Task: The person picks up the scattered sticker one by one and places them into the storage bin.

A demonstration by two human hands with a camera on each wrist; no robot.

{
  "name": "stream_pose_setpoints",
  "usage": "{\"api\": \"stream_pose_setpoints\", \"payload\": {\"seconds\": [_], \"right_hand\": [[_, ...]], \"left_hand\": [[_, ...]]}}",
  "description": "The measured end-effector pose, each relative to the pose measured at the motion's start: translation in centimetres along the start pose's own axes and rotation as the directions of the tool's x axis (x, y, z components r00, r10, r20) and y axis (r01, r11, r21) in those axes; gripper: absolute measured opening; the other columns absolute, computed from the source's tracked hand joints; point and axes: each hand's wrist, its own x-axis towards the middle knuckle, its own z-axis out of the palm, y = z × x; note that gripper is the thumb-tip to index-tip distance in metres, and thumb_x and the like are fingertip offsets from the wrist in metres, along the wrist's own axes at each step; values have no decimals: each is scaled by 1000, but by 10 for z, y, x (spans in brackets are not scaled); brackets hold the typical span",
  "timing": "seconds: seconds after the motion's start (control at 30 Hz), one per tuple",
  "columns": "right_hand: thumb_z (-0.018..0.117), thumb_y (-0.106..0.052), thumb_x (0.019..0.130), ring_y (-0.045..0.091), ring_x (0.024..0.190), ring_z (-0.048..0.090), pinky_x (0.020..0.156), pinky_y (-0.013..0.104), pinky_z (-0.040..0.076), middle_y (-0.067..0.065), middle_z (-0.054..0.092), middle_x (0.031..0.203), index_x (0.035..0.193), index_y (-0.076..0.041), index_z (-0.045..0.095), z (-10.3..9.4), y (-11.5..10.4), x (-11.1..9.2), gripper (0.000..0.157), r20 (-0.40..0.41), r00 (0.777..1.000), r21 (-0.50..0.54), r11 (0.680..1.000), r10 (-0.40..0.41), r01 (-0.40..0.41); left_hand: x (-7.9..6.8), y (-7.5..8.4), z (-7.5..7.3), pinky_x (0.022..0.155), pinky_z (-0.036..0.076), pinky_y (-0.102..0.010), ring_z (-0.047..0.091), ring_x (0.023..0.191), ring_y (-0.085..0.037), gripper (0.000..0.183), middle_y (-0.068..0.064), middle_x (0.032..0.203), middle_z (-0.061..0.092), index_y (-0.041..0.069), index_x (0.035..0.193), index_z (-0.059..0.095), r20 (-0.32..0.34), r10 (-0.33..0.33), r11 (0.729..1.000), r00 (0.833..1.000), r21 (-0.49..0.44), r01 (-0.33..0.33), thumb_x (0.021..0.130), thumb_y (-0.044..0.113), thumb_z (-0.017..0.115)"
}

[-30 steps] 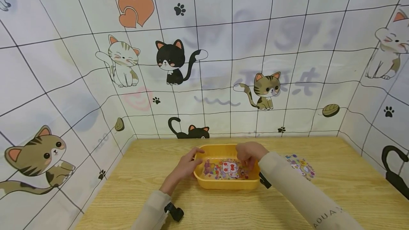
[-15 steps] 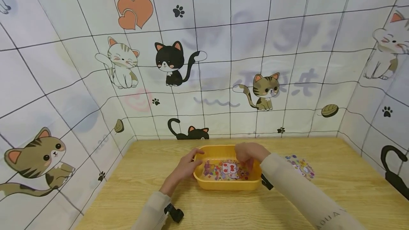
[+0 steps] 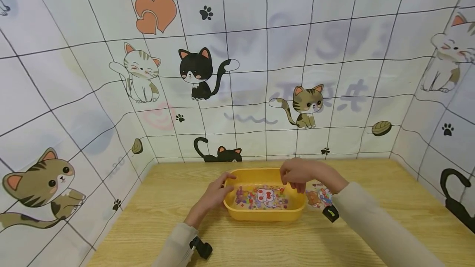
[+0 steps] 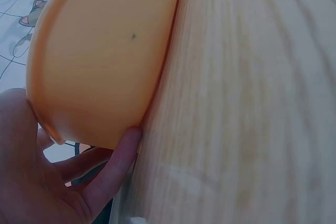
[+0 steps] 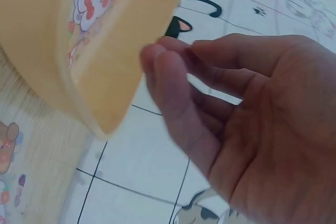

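A shallow yellow plastic tub (image 3: 265, 215) stands on the wooden table, its floor showing colourful cartoon stickers (image 3: 265, 197) with a white bunny in the middle. At its left end, my left hand (image 3: 215, 190) grips the rim and end wall; the left wrist view shows one fingertip against the outer wall (image 4: 105, 66) low down near the table. Over the tub's right end hovers my right hand (image 3: 302, 172). In the right wrist view its fingers (image 5: 170, 77) are loosely bent beside the tub's rim (image 5: 97, 127), with nothing visible between them.
More stickers (image 3: 314, 199), one a brown bear, lie on the table just right of the tub, partly covered by the right arm. Behind the table (image 3: 178, 217) rises a wall covering (image 3: 252, 90) printed with cats and grid lines.
My right hand has risen from inside the tub and shifted right, its forearm now covering a different part of the stickers beside it. The left hand and the tub have stayed in place.
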Motion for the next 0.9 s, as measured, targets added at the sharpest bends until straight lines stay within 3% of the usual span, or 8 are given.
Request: {"api": "stream_pose_setpoints", "payload": {"seconds": [0.1, 0.23, 0.5, 0.6, 0.73, 0.9], "right_hand": [[55, -13, 103, 20, 57, 67, 54, 32, 58, 12, 67, 77, 100, -8, 71, -2, 7, -14, 17, -72, 995, 61, 995, -76, 80], [53, -14, 105, 26, 60, 67, 54, 36, 58, 11, 66, 77, 103, -6, 70, -4, 20, -30, 18, -176, 974, 95, 983, -141, 159], [53, -16, 107, 18, 57, 61, 51, 33, 53, 5, 64, 74, 101, -7, 70, 4, 53, -52, 20, -358, 927, 115, 980, -109, 160], [53, -18, 107, 16, 57, 60, 51, 31, 52, 3, 64, 75, 105, -6, 70, 11, 68, -57, 21, -432, 899, 126, 982, -77, 144], [55, -20, 107, 17, 59, 61, 52, 30, 53, 4, 64, 77, 109, -4, 70, 22, 88, -63, 22, -548, 837, 150, 983, -4, 103], [58, -17, 104, 15, 64, 63, 55, 30, 51, 9, 70, 86, 112, 0, 72, 33, 112, -71, 23, -629, 770, 120, 992, 108, -41]], "left_hand": [[-1, 1, 0, 83, 55, -43, 58, 113, -31, 31, -12, 147, 58, 20, 133, 60, 0, 0, 1000, 1000, 5, 0, 102, 21, 55], [-2, 1, -1, 90, 54, -49, 60, 116, -32, 32, -13, 148, 58, 19, 134, 60, -5, 31, 999, 1000, 33, -30, 102, 20, 55], [-2, 2, -1, 86, 53, -44, 60, 110, -29, 31, -13, 147, 58, 19, 133, 61, -10, 28, 999, 1000, 29, -28, 102, 19, 55], [-3, 3, -2, 85, 53, -44, 59, 111, -30, 31, -14, 147, 58, 19, 134, 61, -10, 28, 999, 1000, 24, -28, 103, 19, 55], [-4, 5, -2, 82, 54, -41, 59, 109, -29, 31, -14, 147, 58, 19, 134, 60, -9, 23, 1000, 1000, 19, -23, 103, 19, 55], [-5, 7, -2, 77, 54, -38, 59, 105, -28, 32, -15, 144, 59, 17, 135, 60, -1, 19, 1000, 1000, 6, -19, 103, 19, 55]]}}
